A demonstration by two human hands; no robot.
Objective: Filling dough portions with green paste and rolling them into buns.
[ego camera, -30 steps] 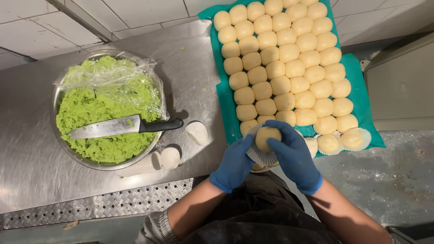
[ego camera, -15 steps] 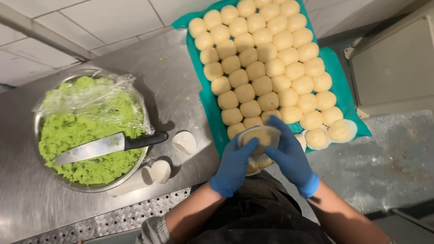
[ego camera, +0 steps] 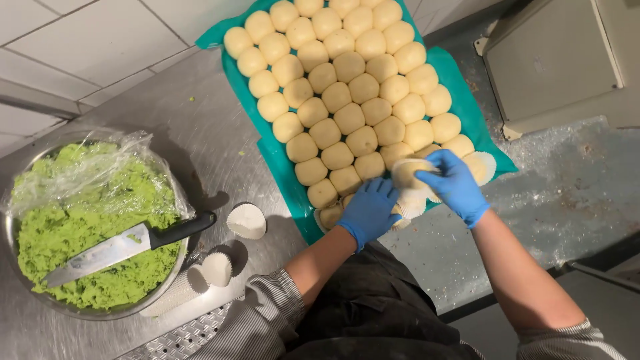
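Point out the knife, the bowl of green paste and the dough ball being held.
knife [ego camera: 100,255], head view, middle of the blade.
bowl of green paste [ego camera: 175,267], head view, metal rim.
dough ball [ego camera: 408,172], head view, top surface.

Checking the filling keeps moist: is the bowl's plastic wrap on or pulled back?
Pulled back: the wrap bunches at the bowl's far rim.

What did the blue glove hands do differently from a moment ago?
The right blue-gloved hand lifted the round pale dough ball out of the left blue-gloved hand, toward the teal tray. The black-handled knife stays on the green paste bowl.
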